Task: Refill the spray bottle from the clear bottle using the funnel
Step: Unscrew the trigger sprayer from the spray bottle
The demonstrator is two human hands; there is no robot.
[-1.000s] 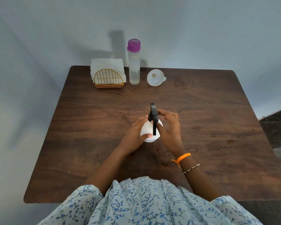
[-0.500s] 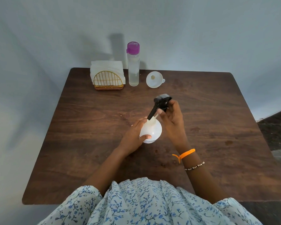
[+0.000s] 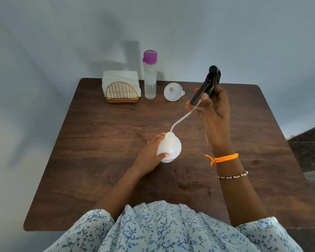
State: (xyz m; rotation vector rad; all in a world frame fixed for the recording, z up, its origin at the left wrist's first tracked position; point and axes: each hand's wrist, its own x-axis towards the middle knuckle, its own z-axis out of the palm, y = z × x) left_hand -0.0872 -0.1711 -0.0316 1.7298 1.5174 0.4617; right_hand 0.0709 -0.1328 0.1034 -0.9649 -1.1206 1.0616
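Right hand (image 3: pixel 214 113), raised at about one o'clock from the bottle, is closed around the black spray head (image 3: pixel 208 84), fingers wrapped on its neck. The dip tube (image 3: pixel 182 118) trails from the head down into the mouth of the spray bottle (image 3: pixel 169 148); its lower end is inside the neck, so the head is not yet clear. Left hand (image 3: pixel 150 155) clasps the white bottle body from its nine o'clock side, thumb across the front, apparently to steady it upright on the table (image 3: pixel 98 160) while the tube draws out. At twelve o'clock, along the far edge: the funnel (image 3: pixel 173 91) lying mouth up, the clear bottle (image 3: pixel 150 79) just left of it with purple cap on, then a napkin holder (image 3: pixel 121 88). Both await use; no pouring is possible yet.
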